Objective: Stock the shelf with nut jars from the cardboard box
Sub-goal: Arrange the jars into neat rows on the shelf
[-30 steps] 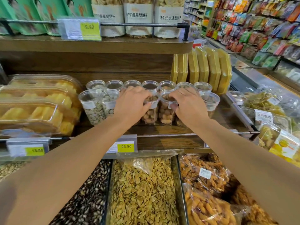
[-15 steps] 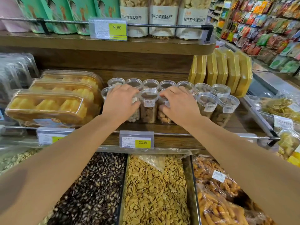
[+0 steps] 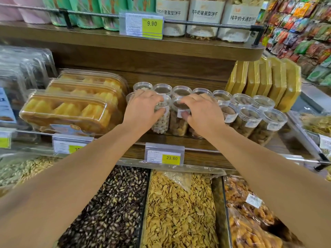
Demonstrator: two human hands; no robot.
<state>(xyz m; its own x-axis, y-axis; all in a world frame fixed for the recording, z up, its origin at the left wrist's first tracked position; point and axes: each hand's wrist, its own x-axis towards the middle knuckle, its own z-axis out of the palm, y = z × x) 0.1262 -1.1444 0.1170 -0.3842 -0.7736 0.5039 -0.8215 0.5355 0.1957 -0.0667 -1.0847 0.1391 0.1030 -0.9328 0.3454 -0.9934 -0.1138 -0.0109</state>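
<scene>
The nut jars (image 3: 250, 111) stand in two rows on the middle shelf (image 3: 179, 140), between the pastry trays (image 3: 71, 108) on the left and upright flat packs (image 3: 265, 79) on the right. A price tag (image 3: 164, 154) hangs below them. Seed bins (image 3: 179, 212) lie below the shelf; biscuit tubs (image 3: 206, 17) stand on the shelf above.

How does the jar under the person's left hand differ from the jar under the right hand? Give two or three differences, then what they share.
The left-hand jar holds pale, whitish nuts; the right-hand jar holds darker, brown pieces. The left hand curls round its jar's lid, while the right hand pinches its jar's rim, thumb by the label. The left-hand jar stands nearer the yellow pastry trays. Both are clear, upright, white-labelled jars in the front row.
</scene>
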